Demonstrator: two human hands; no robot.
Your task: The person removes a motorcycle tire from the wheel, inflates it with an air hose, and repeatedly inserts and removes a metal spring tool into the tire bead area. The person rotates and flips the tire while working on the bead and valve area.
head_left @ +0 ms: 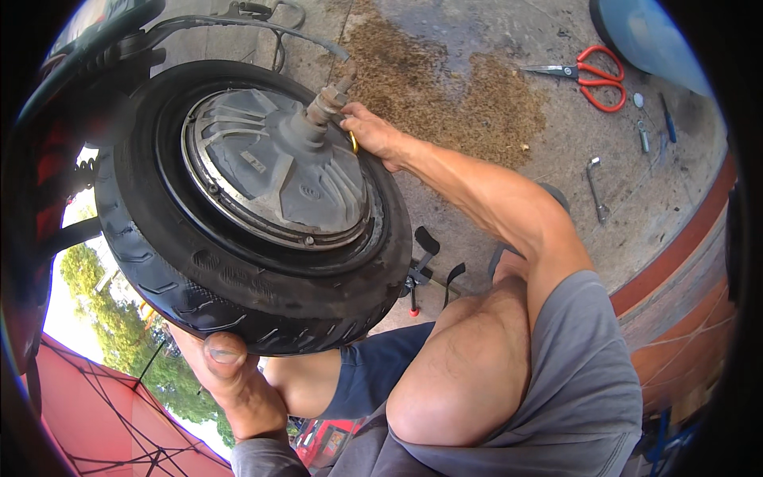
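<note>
A black scooter wheel (254,310) with a ribbed grey hub motor (246,167) is tilted toward me, its threaded axle and nuts (326,107) pointing up. My left hand (230,374) grips the tyre from below at the near left, thumb pressed on the tread. My right hand (373,135) is closed at the wheel's far right side, just behind the axle, beside a small yellow piece (354,141); what exactly its fingers hold is hidden. A grey cable (310,40) runs above the axle.
Red-handled scissors (598,79), a wrench (598,191), a socket (644,137) and a dark slim tool (668,119) lie on stained concrete. A blue container (652,40) stands top right; the dark vehicle frame (71,95) is left; a black stand (421,270) is behind my bare leg.
</note>
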